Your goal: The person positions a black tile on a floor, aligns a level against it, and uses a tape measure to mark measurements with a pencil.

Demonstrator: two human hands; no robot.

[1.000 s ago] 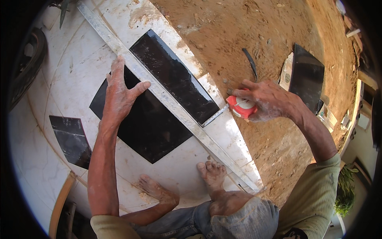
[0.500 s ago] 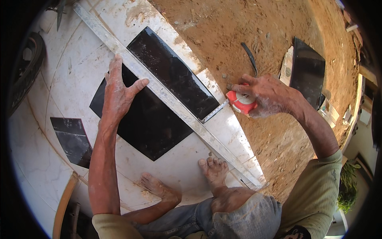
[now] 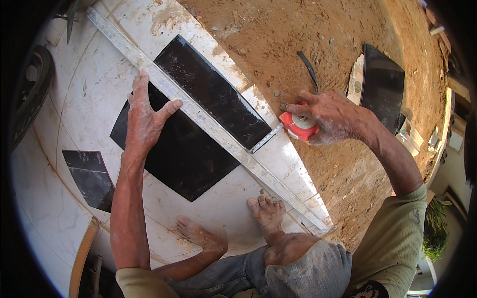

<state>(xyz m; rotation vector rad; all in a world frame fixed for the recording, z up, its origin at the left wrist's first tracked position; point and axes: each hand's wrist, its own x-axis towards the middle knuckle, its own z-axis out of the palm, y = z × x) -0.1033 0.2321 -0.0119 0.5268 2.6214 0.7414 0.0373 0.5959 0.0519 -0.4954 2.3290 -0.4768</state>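
Note:
A long whitish metal straightedge (image 3: 208,130) lies diagonally across a black glossy tile (image 3: 193,154). My left hand (image 3: 144,113) rests on this tile with thumb and fingers spread, their tips against the straightedge's edge. On the straightedge's far side is a narrower black piece of tile (image 3: 211,92). Held in my right hand (image 3: 338,116) is a red and white tape measure (image 3: 299,125), beyond the narrow piece's right end. Its short pulled-out blade (image 3: 267,138) runs along that end to the straightedge. My right fingers wrap over the case, partly hiding it.
Pale dusty floor tiles (image 3: 223,218) end at brown bare soil (image 3: 278,30) on the right. A smaller black tile piece (image 3: 90,176) lies at left, near a wheel (image 3: 37,89). Another dark tile (image 3: 383,82) and a black strip (image 3: 308,69) are on the soil. My bare feet (image 3: 266,211) stand close to the straightedge.
The whole view has shifted slightly. Both hands, the straightedge and the tape measure keep nearly the same places relative to the tiles.

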